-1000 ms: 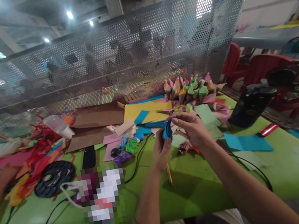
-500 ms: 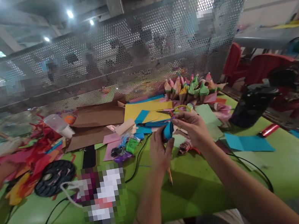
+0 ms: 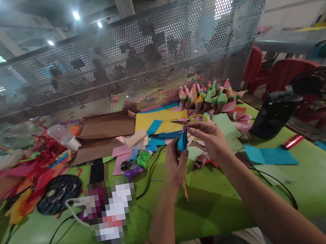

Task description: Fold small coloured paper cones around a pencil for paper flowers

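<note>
Between my hands is a small piece of curled blue paper (image 3: 182, 142), held above the middle of the green table (image 3: 211, 218). My left hand (image 3: 175, 164) wraps round its lower left side, thumb in front. The fingertips of my right hand (image 3: 208, 137) pinch its upper right edge. A pencil (image 3: 185, 191) lies below my left hand. Behind the hands are yellow paper sheets (image 3: 159, 118) with strips of blue paper on them. Several small paper cones (image 3: 209, 97) with coloured tops stand at the back.
Another person's hand (image 3: 8, 187) rests among red and pink papers at the left. A black round tray (image 3: 59, 195), a phone (image 3: 97, 172) and brown cardboard (image 3: 105, 128) lie left of centre. A dark tumbler (image 3: 275, 114) and a blue sheet (image 3: 269, 155) are at the right; cables cross the table.
The blue paper has tilted slightly and its curled layers show more in my grip. My right fingers have shifted a little along its edge. The rest looks the same.
</note>
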